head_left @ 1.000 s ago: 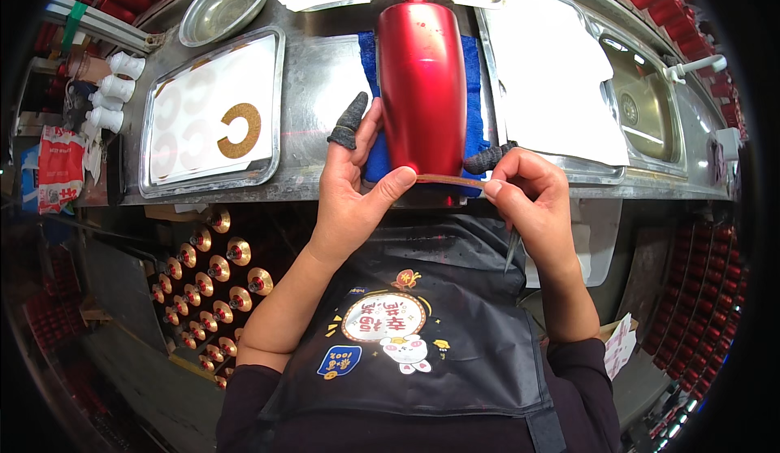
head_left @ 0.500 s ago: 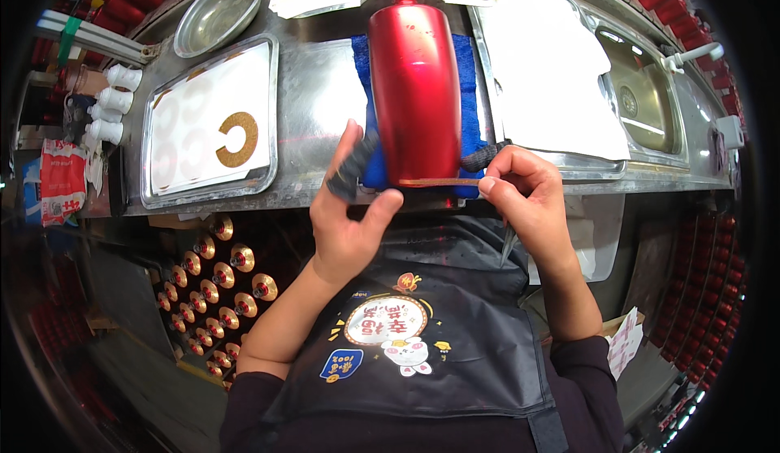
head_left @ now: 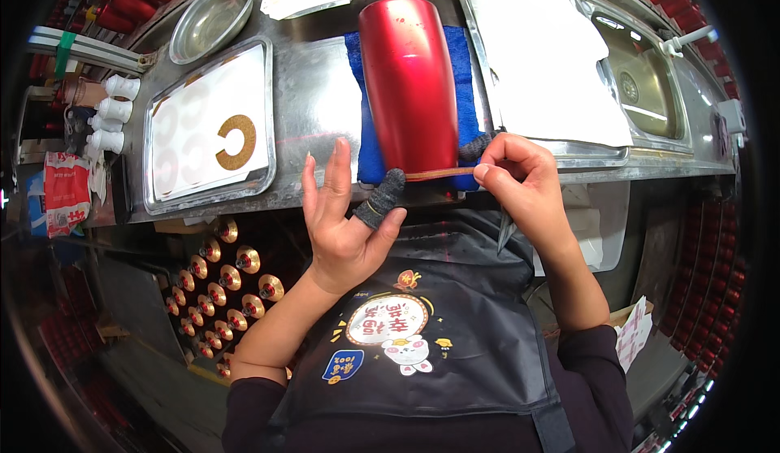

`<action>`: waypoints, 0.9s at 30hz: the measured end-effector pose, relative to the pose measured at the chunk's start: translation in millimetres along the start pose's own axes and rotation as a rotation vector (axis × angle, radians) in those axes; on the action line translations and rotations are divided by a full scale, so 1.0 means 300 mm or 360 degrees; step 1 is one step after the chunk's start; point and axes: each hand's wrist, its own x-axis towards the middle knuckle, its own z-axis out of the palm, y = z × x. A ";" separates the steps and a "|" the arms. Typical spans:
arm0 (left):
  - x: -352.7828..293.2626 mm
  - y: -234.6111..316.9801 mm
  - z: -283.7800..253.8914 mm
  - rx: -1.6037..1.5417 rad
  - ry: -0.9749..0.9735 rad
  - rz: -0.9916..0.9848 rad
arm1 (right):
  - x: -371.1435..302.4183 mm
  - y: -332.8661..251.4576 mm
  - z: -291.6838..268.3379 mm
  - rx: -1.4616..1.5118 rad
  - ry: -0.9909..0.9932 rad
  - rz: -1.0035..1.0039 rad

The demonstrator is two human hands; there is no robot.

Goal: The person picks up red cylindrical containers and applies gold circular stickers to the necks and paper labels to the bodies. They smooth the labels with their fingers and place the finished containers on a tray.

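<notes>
A glossy red bottle (head_left: 408,87) lies on its side on a blue cloth (head_left: 464,71), its neck pointing away from me. Along its near end runs a thin gold-brown strip (head_left: 443,174). My right hand (head_left: 524,185) pinches the strip's right end between thumb and finger; a dark knit cover is on one of its fingers. Beneath that hand hangs a pointed grey tool (head_left: 506,232), perhaps tweezers. My left hand (head_left: 345,221) is open, fingers apart, its index in a grey knit cover with the tip at the strip's left end.
On the left, a metal tray (head_left: 272,120) carries a white sheet with one gold C-shaped piece (head_left: 236,142). Behind it stands a steel bowl (head_left: 213,19). White sheets (head_left: 544,71) lie at right beside a sink (head_left: 638,87). Gold-capped pieces (head_left: 230,277) stand in rows below the bench's left edge.
My left index finger has swung down from the bottle's left side to its near end, and the other fingers have spread. My right hand still pinches the strip, slightly farther left.
</notes>
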 end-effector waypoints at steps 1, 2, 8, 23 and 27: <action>0.006 0.001 -0.006 0.0026 -0.0010 0.0027 | 0.001 0.003 0.000 0.0003 0.0001 0.0004; 0.013 0.001 -0.015 0.0052 -0.0022 0.0058 | 0.003 0.007 -0.001 0.0006 0.0003 0.0008; 0.073 0.005 -0.056 0.0143 -0.0091 0.0239 | 0.014 0.024 -0.003 0.0040 -0.0010 0.0002; 0.222 0.089 -0.034 0.0353 -0.0185 0.0553 | 0.028 0.039 0.001 -0.0176 -0.0017 -0.0160; 0.222 0.064 0.016 0.0214 0.0002 0.0416 | 0.026 0.028 -0.006 -0.0197 -0.0112 -0.0007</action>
